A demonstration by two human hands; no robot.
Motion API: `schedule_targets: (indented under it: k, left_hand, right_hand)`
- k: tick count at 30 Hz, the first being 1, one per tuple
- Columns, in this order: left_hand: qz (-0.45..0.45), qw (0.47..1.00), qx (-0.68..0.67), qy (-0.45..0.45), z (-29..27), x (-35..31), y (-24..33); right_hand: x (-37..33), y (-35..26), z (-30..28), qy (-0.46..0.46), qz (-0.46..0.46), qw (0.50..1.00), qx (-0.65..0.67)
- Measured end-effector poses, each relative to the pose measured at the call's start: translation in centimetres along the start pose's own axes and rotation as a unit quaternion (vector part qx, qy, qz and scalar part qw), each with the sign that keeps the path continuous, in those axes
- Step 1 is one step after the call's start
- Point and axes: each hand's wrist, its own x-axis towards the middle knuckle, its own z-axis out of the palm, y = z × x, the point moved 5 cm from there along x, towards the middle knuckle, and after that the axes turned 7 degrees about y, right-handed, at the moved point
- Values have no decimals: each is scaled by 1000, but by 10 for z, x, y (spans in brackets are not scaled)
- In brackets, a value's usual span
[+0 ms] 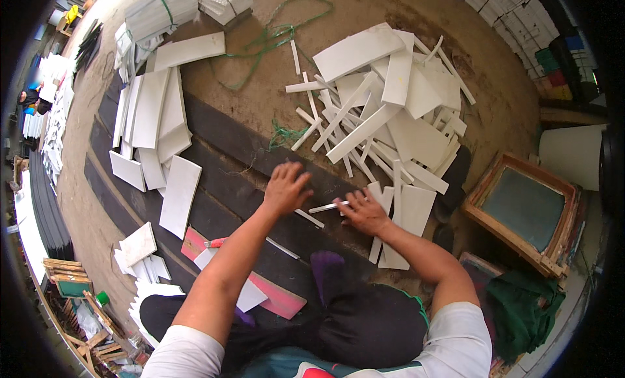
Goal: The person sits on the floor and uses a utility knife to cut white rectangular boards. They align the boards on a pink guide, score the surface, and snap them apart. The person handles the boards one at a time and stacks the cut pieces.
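Note:
My left hand (286, 188) is above the dark mats, fingers spread, with nothing in it. To its right, my right hand (362, 210) has a thin white strip (325, 207) at its thumb and fingertips; the strip's other end points toward my left hand. Another narrow white strip (310, 218) lies on the mat just below, and a longer strip (282, 248) is nearer my legs. Between my left forearm and legs, a red-pink board (281, 296) carries white pieces. A red-handled tool (215, 242) rests at its far end, partly hidden by my forearm.
A loose heap of white boards and strips (390, 111) spreads ahead on the right. Flat white boards (153, 111) are stacked at the left. Green strapping (273, 36) lies loose on the floor. A wooden frame (521, 212) stands at the right beside dark green cloth (521, 309).

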Motion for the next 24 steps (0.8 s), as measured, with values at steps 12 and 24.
schedule_targets:
  k: [12,24]
  left_hand:
    - [173,972,-7,-159,24,-40,31]
    - [109,992,65,13,27,94,77]
  right_hand:
    - [35,108,-55,96,135,981,-97]
    - [-172,19,-46,-57,260,962,61]
